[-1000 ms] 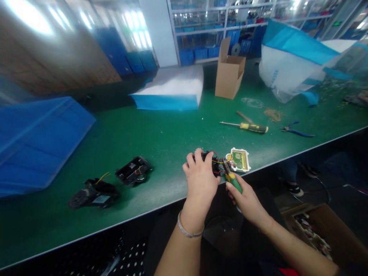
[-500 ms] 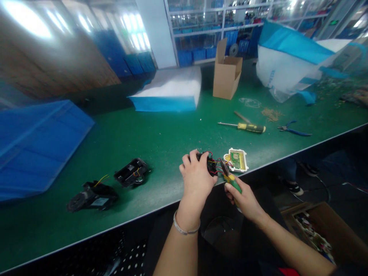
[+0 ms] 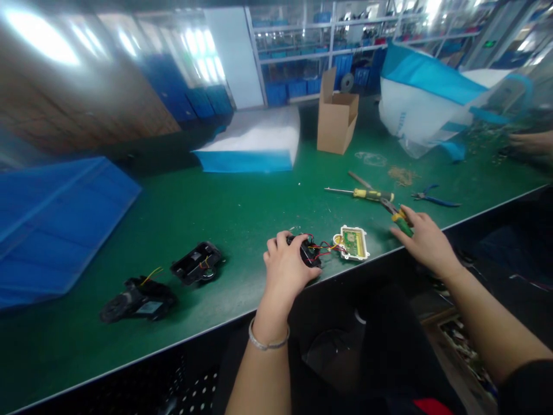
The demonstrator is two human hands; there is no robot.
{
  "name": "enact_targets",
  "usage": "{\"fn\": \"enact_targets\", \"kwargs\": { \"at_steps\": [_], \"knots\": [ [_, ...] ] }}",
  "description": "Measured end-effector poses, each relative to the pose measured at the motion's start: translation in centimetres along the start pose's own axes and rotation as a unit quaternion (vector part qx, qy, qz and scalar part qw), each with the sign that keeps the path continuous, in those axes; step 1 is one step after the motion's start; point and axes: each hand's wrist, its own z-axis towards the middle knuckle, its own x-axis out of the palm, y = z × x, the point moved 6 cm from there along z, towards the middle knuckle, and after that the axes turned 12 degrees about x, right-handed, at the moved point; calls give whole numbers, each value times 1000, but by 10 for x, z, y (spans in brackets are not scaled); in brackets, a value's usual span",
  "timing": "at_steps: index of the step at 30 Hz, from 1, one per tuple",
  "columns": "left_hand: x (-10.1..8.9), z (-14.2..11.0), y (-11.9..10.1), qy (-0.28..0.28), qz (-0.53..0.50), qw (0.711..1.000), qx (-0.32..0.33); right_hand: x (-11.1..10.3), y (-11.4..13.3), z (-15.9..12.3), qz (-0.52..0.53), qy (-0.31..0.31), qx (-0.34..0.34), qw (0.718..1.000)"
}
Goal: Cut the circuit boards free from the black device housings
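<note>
My left hand [image 3: 285, 265] is closed around a black plastic housing [image 3: 311, 252] at the table's near edge, covering part of it. Red and yellow wires [image 3: 327, 246] run from this housing to a white casing [image 3: 366, 245] with a green circuit board [image 3: 352, 242] inside. Farther right, my right hand [image 3: 427, 239] grips pliers [image 3: 402, 223] by their green and yellow handles. Their jaws reach the handle end of a yellow and black screwdriver [image 3: 367, 195]; whether they touch it I cannot tell.
Two black housing parts, one open [image 3: 196, 264] and one with a yellow wire [image 3: 144, 301], lie at left. Blue cutters [image 3: 436, 199] lie right of the screwdriver. Behind stand a cardboard box [image 3: 334, 124], white-blue sacks [image 3: 246, 160] and a blue bin [image 3: 56, 225]. Another person's hand [image 3: 533, 141] shows at far right.
My right hand has carried the pliers away from the wires, right and farther back, to beside the screwdriver. My left hand stays on the black housing.
</note>
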Motion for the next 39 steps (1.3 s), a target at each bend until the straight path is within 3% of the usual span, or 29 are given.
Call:
{"fn": "enact_targets", "kwargs": {
  "at_steps": [3,6,8,11,14,16,18,21,24,28,31,33,36,39],
  "knots": [
    [2,0,4,7,-8,1000,-7,15,-13,14,-64,-9,-48,997],
    [3,1,6,1,-19,1000,-3,7,12,8,-15,-31,-92,995],
    [3,1,6,-12,-26,1000,5,4,44,-1,48,23,-137,989],
    [3,3,5,-23,-31,999,22,21,91,-17,76,172,-212,959],
    [3,3,3,-24,-30,999,39,40,109,-25,62,219,-226,947],
    [1,3,3,-25,-29,998,43,41,107,-22,60,183,-208,959],
    [-2,1,2,-25,-27,998,43,25,98,-17,59,95,-182,977],
    [-9,-2,3,-46,-28,998,35,-27,79,-9,62,-94,-115,987],
    [-23,-3,5,-109,-47,993,22,-76,62,-9,76,-237,-70,966],
    [-42,-2,4,-191,-53,980,26,-100,52,-17,103,-279,-80,951],
    [-56,-3,5,-255,-35,966,22,-88,46,-23,124,-242,-30,962],
    [-64,-4,7,-298,-33,953,31,-66,46,-25,132,-169,-2,977],
    [-71,-8,13,-340,-64,937,50,-23,51,-31,131,-50,-32,990],
    [-68,-10,15,-344,-84,934,53,9,55,-32,98,-17,-76,992]
  ]
}}
